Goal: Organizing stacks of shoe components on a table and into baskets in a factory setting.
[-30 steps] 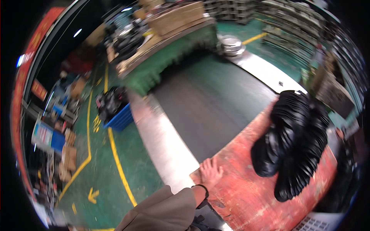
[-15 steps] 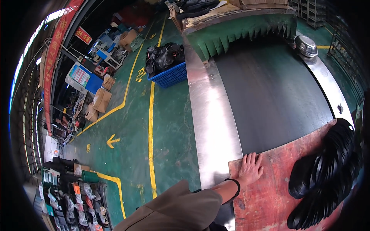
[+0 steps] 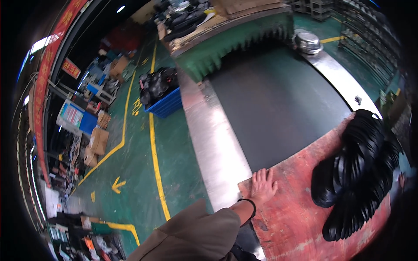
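Observation:
My left hand (image 3: 263, 186) lies palm down with fingers stretched on the corner of a worn red board (image 3: 291, 204), holding nothing. A dark band circles its wrist. To the right of the hand, two leaning rows of black shoe soles (image 3: 359, 174) rest on the same board. Beyond the board's far edge runs a dark conveyor belt (image 3: 278, 104) between metal side rails (image 3: 217, 148). My right hand is out of view.
A green cover with a fringed flap (image 3: 235, 48) spans the belt's far end. A metal bowl (image 3: 309, 42) sits on the right rail. Left of the conveyor stands a blue crate (image 3: 165, 103) of black items. Part of another person's hand (image 3: 401, 180) shows at the right rim.
The view has turned and tilted, so the conveyor, board and soles appear further left and higher. My left hand keeps its flat place on the board's corner.

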Tool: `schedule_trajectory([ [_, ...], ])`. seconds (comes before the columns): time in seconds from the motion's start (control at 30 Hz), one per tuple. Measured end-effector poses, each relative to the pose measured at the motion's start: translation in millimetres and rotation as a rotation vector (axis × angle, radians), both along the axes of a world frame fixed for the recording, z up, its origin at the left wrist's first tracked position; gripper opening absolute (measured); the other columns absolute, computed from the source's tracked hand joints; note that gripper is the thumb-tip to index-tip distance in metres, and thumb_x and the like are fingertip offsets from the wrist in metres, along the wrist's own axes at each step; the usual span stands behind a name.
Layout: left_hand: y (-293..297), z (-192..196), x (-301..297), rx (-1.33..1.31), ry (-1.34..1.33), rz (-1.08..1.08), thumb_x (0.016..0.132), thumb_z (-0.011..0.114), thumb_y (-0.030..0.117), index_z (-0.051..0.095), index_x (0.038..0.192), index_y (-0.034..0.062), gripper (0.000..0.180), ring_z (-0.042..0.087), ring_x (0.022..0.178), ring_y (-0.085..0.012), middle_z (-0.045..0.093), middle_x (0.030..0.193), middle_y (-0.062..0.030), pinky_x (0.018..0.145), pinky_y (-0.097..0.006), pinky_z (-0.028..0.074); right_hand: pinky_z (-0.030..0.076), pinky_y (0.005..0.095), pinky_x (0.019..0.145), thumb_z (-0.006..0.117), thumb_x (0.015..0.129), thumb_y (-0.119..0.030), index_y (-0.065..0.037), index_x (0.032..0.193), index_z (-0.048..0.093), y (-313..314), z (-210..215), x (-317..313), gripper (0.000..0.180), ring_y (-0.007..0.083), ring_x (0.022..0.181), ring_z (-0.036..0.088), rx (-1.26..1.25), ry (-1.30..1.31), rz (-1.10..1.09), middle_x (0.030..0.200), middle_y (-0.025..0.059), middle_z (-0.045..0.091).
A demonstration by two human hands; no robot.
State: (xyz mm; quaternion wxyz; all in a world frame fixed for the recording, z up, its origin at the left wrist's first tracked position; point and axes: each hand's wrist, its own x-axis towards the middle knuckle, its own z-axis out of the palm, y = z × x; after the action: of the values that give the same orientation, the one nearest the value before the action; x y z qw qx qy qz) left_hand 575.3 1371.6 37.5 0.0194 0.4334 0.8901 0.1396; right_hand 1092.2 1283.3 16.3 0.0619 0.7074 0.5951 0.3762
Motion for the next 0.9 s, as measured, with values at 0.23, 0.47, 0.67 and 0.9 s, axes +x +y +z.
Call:
schedule_trajectory([
  [0.23, -32, 10, -29, -0.062, 0.178, 0.092, 0.091, 0.06, 0.043, 0.047, 0.144, 0.0048, 0.067, 0.046, 0.131, -0.0387, 0.051, 0.132, -0.0216, 0.114, -0.058, 0.029, 0.05, 0.0527, 0.1, 0.051, 0.106, -0.035, -0.003, 0.133, 0.062, 1, -21, -2, 0.043, 0.0386, 0.127, 0.059, -0.083, 0.219, -0.104, 0.138, 0.0186, 0.063],
  [0.47, 6, 65, 22, -0.065, 0.013, -0.254, 0.096, 0.059, 0.032, 0.055, 0.136, -0.004, 0.054, 0.065, 0.094, -0.0482, 0.063, 0.122, -0.0341, 0.089, -0.054, 0.053, 0.04, 0.0403, 0.114, 0.045, 0.107, -0.035, 0.0, 0.143, 0.053, 13, 120, -26, 0.051, 0.028, 0.133, 0.053, 0.153, 1.265, -0.216, 0.146, 0.0185, 0.056],
  [0.67, -49, -68, -86, 0.082, 0.95, -0.382, 0.103, 0.055, 0.024, 0.062, 0.13, 0.0008, 0.037, 0.065, 0.094, -0.0527, 0.064, 0.124, -0.036, 0.07, -0.065, 0.056, 0.038, 0.0529, 0.114, 0.055, 0.097, -0.038, -0.006, 0.14, 0.056, 40, 22, -26, 0.054, 0.0371, 0.138, 0.046, -0.014, 0.822, -0.384, 0.147, 0.0218, 0.051],
  [0.9, -25, 2, 7, 0.089, 0.895, -0.498, 0.102, 0.056, 0.034, 0.059, 0.134, 0.0007, 0.046, 0.067, 0.092, -0.0406, 0.066, 0.117, -0.0257, 0.073, -0.052, 0.057, 0.03, 0.0573, 0.117, 0.057, 0.095, -0.038, -0.005, 0.146, 0.051, 1, 19, -4, 0.061, 0.04, 0.145, 0.036, 0.04, 0.889, -0.435, 0.154, 0.0219, 0.043],
])
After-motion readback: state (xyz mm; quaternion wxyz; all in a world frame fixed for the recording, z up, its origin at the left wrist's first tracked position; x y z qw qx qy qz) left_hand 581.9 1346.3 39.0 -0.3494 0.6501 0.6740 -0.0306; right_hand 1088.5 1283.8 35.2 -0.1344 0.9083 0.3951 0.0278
